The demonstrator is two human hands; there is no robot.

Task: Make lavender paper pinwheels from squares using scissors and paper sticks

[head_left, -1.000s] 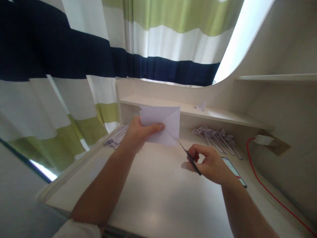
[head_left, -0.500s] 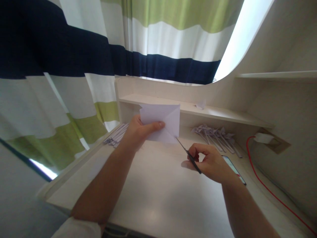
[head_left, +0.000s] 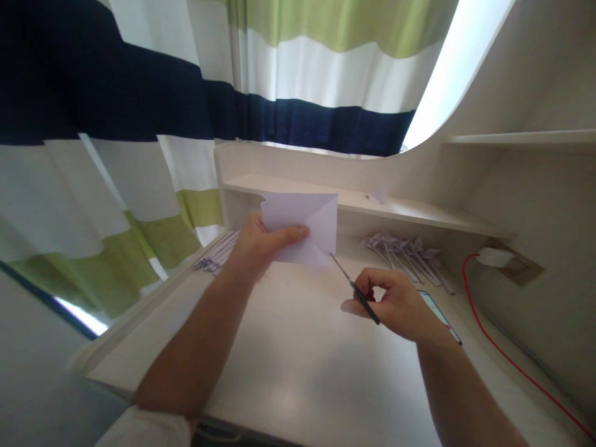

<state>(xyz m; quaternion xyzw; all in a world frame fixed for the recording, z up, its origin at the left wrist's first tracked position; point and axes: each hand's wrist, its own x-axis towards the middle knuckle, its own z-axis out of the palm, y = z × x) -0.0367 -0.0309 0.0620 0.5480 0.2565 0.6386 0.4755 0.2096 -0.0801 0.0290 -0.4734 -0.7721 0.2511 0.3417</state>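
Observation:
A creased sheet of pale lilac paper (head_left: 321, 220) is held up above the desk by my left hand (head_left: 265, 245), its thumb flat across the front and the other fingers hidden behind. In my right hand (head_left: 386, 304) is a pair of scissors (head_left: 356, 288) with dark handles, gripped between thumb and fingers. The scissor blades point up and left, their tips at the paper's lower right corner, where a diagonal crease or cut line runs inward. Whether the blades are parted cannot be made out.
Several paper pinwheels on sticks (head_left: 410, 254) lie at the back right, and several paper sticks (head_left: 218, 251) at the back left. A phone (head_left: 440, 316) rests beside my right wrist. A red cable (head_left: 493, 347) runs from a white plug (head_left: 496, 256). A small paper piece (head_left: 377, 197) sits on the shelf (head_left: 419, 213).
Almost nothing differs. The whole view has shifted up very slightly; both hands, the paper and the scissors keep the same positions relative to each other.

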